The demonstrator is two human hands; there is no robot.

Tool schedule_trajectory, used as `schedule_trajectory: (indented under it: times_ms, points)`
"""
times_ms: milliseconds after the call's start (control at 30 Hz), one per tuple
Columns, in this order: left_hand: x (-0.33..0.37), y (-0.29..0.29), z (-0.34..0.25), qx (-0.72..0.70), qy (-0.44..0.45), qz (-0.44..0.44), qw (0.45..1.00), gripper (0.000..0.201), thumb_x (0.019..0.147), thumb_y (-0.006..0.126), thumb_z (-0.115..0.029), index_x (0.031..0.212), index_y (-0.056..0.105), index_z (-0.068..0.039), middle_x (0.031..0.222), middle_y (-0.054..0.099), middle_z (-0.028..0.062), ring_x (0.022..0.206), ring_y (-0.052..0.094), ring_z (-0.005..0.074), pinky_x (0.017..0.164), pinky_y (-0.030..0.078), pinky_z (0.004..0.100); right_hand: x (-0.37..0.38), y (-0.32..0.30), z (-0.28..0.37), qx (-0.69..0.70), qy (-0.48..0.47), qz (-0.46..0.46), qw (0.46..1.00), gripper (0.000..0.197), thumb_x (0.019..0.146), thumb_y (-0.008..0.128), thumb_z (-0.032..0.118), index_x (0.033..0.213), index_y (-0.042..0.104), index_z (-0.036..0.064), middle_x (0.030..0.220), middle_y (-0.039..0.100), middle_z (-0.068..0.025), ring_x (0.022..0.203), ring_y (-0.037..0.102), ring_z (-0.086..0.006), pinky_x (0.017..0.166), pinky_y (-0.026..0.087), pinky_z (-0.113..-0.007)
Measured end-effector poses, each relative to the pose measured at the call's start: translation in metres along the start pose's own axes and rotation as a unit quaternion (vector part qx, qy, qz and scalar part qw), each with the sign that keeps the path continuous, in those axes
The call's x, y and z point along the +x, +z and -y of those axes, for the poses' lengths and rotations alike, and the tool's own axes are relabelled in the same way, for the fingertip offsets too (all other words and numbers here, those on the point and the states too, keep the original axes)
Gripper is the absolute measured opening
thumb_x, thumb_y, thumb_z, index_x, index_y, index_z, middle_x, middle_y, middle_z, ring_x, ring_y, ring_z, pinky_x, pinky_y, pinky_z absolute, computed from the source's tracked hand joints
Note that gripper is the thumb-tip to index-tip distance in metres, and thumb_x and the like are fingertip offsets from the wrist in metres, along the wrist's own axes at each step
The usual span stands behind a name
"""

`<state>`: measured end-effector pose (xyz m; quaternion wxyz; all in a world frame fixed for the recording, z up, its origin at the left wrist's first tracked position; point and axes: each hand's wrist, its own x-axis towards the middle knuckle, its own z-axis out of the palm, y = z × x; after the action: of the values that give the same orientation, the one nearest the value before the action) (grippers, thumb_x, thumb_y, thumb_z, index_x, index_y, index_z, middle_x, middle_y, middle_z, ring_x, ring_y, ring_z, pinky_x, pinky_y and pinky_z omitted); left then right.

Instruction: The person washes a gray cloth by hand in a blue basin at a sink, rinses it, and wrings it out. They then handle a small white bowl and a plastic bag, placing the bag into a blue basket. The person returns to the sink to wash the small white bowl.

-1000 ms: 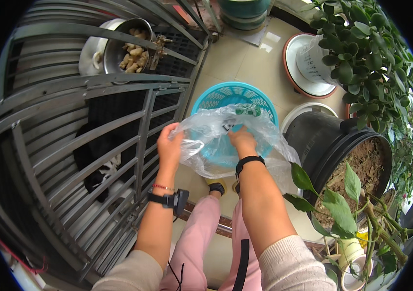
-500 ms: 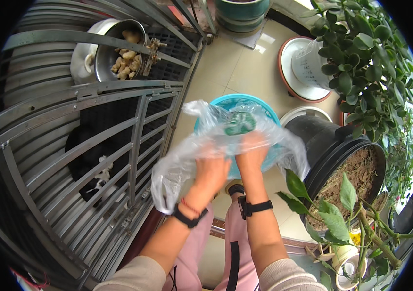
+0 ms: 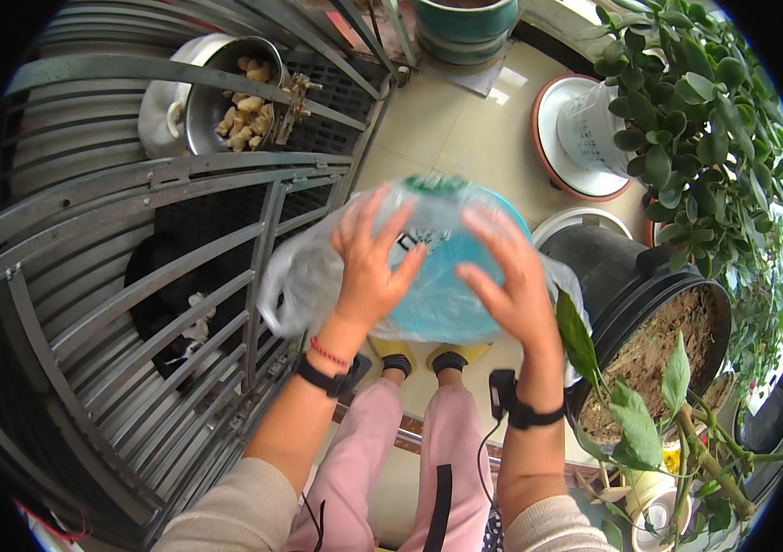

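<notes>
A clear plastic bag [image 3: 298, 276] with green and black print lies spread over a light-blue tub [image 3: 451, 299] in front of my feet. My left hand [image 3: 371, 262] is on the bag's left part, fingers spread and thumb pointing inward. Over the right part is my right hand [image 3: 513, 276], fingers also apart and a little blurred. Both hands look open, pressing on or hovering just above the film; which of these I cannot tell. What the tub holds is hidden under the bag.
Left stands a metal-barred cage [image 3: 258, 276] with a black-and-white animal [image 3: 194, 327] inside. A steel pot [image 3: 194, 115] of ginger-like roots lies tipped behind bars. On the right are a black bucket [image 3: 598, 267] of soil, leafy plants [image 3: 686, 120] and a white pot [image 3: 589, 129].
My hands have moved apart and their fingers have spread. The bag, earlier bunched up around them, now lies flatter across the tub, its green print farther away from me.
</notes>
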<state>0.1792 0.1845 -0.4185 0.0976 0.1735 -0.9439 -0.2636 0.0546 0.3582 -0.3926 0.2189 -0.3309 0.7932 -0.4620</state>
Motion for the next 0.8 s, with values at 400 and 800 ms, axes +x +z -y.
schedule_trajectory:
  times_ms: [400, 800]
  points:
    - [-0.007, 0.071, 0.087, -0.023, -0.217, 0.320, 0.922, 0.069, 0.085, 0.064, -0.061, 0.134, 0.058, -0.014, 0.125, 0.059, 0.0141, 0.113, 0.057, 0.0275, 0.091, 0.046, 0.0450, 0.001, 0.045, -0.126, -0.172, 0.375, 0.088, 0.907, 0.083, 0.080, 0.067, 0.060, 0.144, 0.043, 0.0127, 0.128, 0.057, -0.0235, 0.121, 0.052, -0.0429, 0.101, 0.038, -0.056]
    - [-0.143, 0.036, 0.109, -0.439, -0.446, 0.098, 0.774, 0.039, 0.099, 0.057, -0.028, 0.130, 0.057, -0.004, 0.123, 0.062, 0.0087, 0.109, 0.060, 0.0159, 0.094, 0.046, 0.0290, -0.083, 0.052, -0.140, -0.134, 0.370, 0.066, 0.917, 0.027, 0.086, 0.068, 0.033, 0.105, 0.070, 0.0125, 0.087, 0.068, -0.0177, 0.082, 0.066, -0.0376, 0.072, 0.049, -0.045]
